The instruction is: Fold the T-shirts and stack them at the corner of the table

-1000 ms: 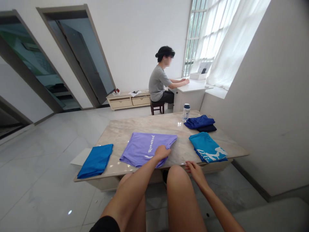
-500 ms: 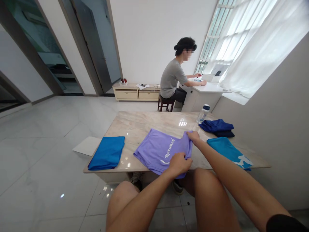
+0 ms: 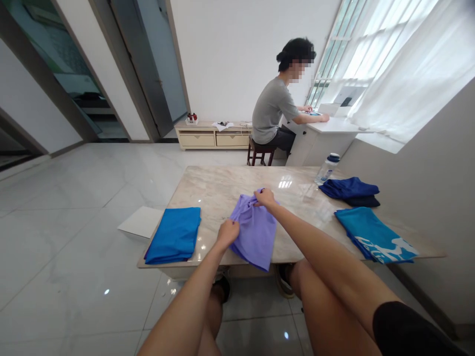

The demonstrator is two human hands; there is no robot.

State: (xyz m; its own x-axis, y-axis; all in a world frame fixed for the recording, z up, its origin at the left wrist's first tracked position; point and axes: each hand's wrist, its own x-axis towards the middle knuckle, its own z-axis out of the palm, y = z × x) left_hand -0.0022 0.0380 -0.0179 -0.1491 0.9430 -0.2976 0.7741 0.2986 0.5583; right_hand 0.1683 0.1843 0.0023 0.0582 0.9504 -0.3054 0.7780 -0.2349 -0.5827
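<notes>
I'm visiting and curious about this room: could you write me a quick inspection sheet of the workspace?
Surface: a polished marble-topped table.
Things in hand: a lavender T-shirt, bunched and hanging over the table's near edge.
Hands: the left hand grips the shirt's side; the right hand pinches its top.
Clutter: a folded blue garment, a teal printed shirt, folded navy clothes and a water bottle.
Cables: nothing seen.
Surroundings: a white board on the tiled floor; a seated person at a white desk; a low cabinet.
</notes>
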